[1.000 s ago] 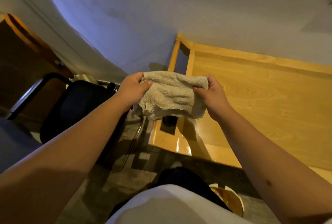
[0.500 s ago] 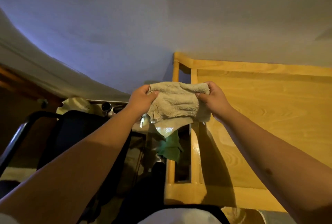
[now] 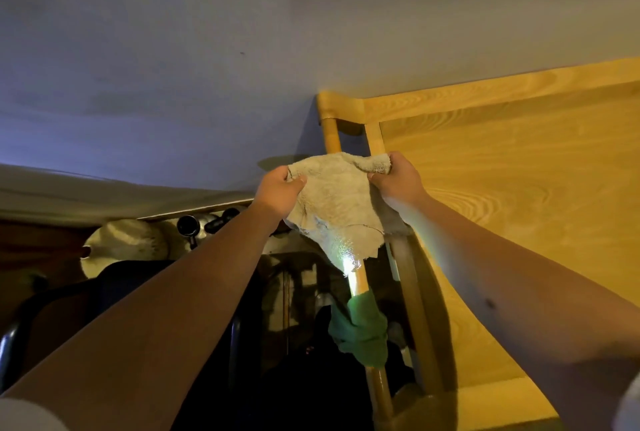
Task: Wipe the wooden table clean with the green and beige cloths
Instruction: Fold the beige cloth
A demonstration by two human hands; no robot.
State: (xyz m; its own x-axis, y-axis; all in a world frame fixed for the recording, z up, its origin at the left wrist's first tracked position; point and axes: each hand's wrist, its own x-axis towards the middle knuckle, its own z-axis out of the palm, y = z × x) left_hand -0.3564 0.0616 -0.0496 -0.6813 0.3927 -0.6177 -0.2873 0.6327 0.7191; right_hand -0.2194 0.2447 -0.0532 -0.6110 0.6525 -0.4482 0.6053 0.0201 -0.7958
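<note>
A beige cloth (image 3: 337, 209) hangs in the air between my hands, above the left edge of the wooden table (image 3: 512, 188). My left hand (image 3: 278, 190) pinches its left top corner, and my right hand (image 3: 398, 179) grips its bunched right top corner. The cloth's lower tip droops over a round wooden side rail (image 3: 360, 285) of the table. A green cloth (image 3: 362, 330) is draped over that same rail, lower down and nearer to me.
A grey wall (image 3: 242, 50) runs behind the table. Left of the table stand a dark chair (image 3: 114, 292), a pale hat-like object (image 3: 128, 243) and small dark round items (image 3: 188, 224) on a ledge. The space under the rail is dark.
The view has tilted up and swung right, so more of the wall and the green cloth on the rail shows. My hands have spread the beige cloth wider and lifted it.
</note>
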